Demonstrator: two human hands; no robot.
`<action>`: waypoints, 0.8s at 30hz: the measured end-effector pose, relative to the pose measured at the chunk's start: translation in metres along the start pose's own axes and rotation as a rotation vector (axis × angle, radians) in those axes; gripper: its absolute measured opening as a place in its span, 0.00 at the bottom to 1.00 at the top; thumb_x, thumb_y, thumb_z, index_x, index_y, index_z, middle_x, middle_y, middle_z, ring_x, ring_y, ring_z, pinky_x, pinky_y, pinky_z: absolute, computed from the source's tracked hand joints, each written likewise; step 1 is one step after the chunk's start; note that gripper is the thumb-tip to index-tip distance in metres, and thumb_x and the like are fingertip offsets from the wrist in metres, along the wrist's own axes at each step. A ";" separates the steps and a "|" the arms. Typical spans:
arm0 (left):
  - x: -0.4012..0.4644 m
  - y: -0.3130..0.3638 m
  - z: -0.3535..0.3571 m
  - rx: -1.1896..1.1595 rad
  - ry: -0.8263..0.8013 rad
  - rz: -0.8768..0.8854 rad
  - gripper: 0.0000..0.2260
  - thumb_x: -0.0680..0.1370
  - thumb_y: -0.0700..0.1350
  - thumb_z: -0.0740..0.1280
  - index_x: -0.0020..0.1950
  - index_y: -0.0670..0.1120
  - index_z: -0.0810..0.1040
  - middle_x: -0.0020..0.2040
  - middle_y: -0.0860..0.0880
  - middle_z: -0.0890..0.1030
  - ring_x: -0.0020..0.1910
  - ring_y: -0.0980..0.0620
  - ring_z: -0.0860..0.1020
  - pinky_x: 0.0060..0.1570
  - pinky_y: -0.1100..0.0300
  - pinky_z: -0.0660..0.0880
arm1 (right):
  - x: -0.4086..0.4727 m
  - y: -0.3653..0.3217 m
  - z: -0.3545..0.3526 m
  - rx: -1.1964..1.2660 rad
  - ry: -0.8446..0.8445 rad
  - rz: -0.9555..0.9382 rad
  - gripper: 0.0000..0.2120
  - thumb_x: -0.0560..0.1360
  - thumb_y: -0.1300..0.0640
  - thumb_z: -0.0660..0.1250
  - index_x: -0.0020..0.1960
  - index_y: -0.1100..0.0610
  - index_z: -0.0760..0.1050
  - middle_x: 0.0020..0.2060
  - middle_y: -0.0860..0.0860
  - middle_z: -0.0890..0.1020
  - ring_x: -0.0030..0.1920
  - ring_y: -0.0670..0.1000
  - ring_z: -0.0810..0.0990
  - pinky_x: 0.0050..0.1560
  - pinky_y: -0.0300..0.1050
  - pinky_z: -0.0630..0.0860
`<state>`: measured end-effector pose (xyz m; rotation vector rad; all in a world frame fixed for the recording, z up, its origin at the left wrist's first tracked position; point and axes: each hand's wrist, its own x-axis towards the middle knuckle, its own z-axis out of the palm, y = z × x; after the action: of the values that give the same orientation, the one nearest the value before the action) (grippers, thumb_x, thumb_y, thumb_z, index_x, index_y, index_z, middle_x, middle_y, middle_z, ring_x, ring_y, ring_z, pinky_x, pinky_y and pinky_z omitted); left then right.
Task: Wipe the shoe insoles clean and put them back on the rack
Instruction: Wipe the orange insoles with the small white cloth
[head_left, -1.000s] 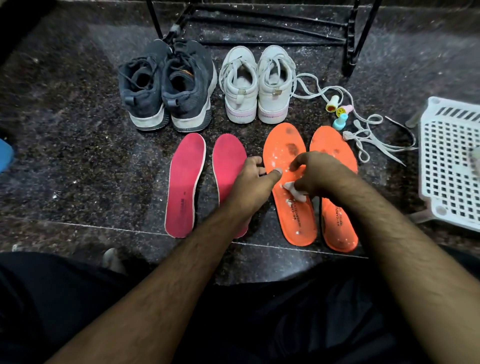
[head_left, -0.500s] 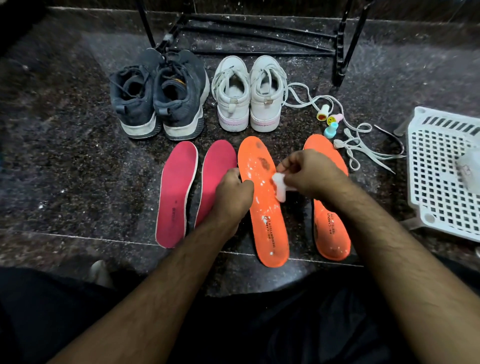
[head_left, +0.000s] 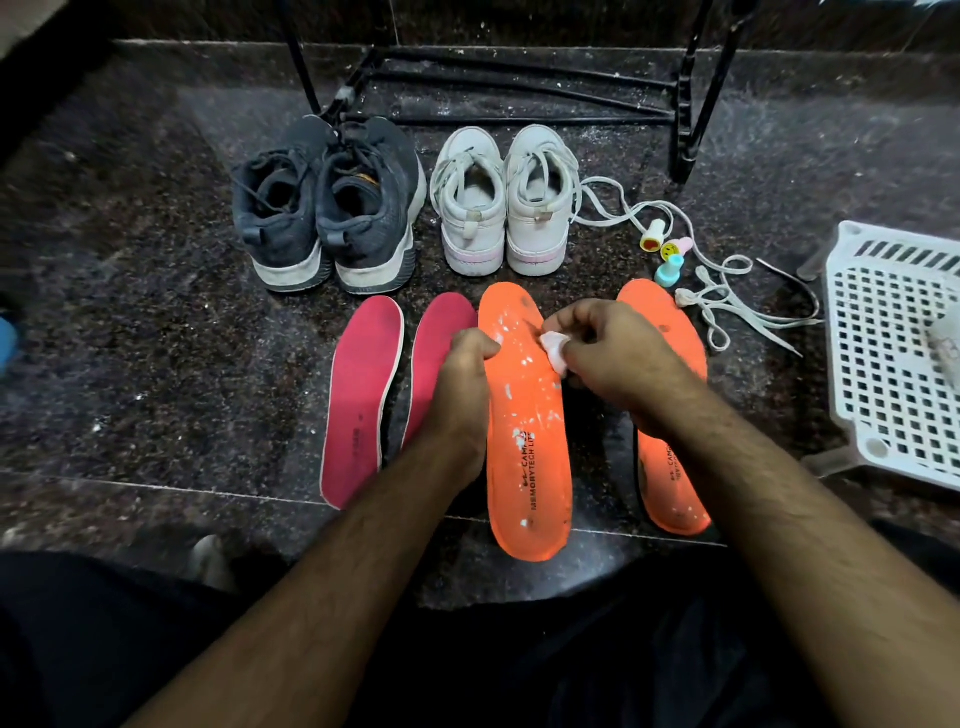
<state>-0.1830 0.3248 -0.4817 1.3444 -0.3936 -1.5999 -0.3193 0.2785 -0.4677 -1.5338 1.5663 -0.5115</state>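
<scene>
The left hand (head_left: 465, 384) grips the left edge of the orange insole (head_left: 527, 441) with curled fingers, near its toe half, and this insole lies on the dark stone floor (head_left: 130, 322) with white specks over its surface. The right hand (head_left: 613, 358) pinches a small white wipe (head_left: 555, 351) and holds it against the same insole at its upper right side. The second orange insole (head_left: 675, 467) lies just beside on the right, partly under the right forearm. Two pink insoles are on the left: the outer pink insole (head_left: 361, 400) lies free, and the inner pink insole (head_left: 441, 332) is partly covered by the left hand. Behind the insoles stand a pair of dark shoes (head_left: 327, 208) and a pair of white shoes (head_left: 501, 202), heels to the camera. White laces (head_left: 727, 301) lie loose on the floor to the right of the white shoes, with three small coloured caps (head_left: 667, 254) among them. The black rack (head_left: 519, 88) stands at the back, and no insole is on its bars. A white perforated basket (head_left: 893, 353) sits at the right edge, upside down as it seems.
</scene>
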 end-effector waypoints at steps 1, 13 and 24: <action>0.000 0.001 -0.001 -0.038 -0.043 -0.020 0.20 0.76 0.48 0.54 0.54 0.35 0.78 0.38 0.37 0.80 0.34 0.43 0.78 0.38 0.54 0.77 | 0.000 -0.001 0.001 0.007 -0.011 -0.012 0.16 0.61 0.49 0.62 0.45 0.51 0.81 0.38 0.51 0.85 0.43 0.56 0.84 0.50 0.59 0.81; 0.005 0.003 -0.004 -0.192 -0.262 -0.086 0.34 0.79 0.71 0.47 0.55 0.45 0.79 0.49 0.42 0.85 0.49 0.42 0.83 0.63 0.31 0.70 | -0.004 -0.002 0.004 0.001 -0.063 -0.121 0.13 0.72 0.66 0.61 0.47 0.54 0.80 0.39 0.52 0.84 0.35 0.48 0.82 0.39 0.52 0.82; -0.005 0.006 0.001 -0.100 -0.327 -0.084 0.33 0.80 0.69 0.48 0.63 0.46 0.78 0.53 0.45 0.85 0.57 0.43 0.82 0.49 0.41 0.80 | -0.005 -0.009 -0.009 -0.105 0.210 -0.275 0.12 0.72 0.63 0.63 0.52 0.51 0.79 0.41 0.46 0.82 0.40 0.47 0.80 0.45 0.45 0.78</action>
<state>-0.1816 0.3255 -0.4741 1.0360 -0.4508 -1.8911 -0.3217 0.2798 -0.4544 -1.8379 1.5664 -0.7764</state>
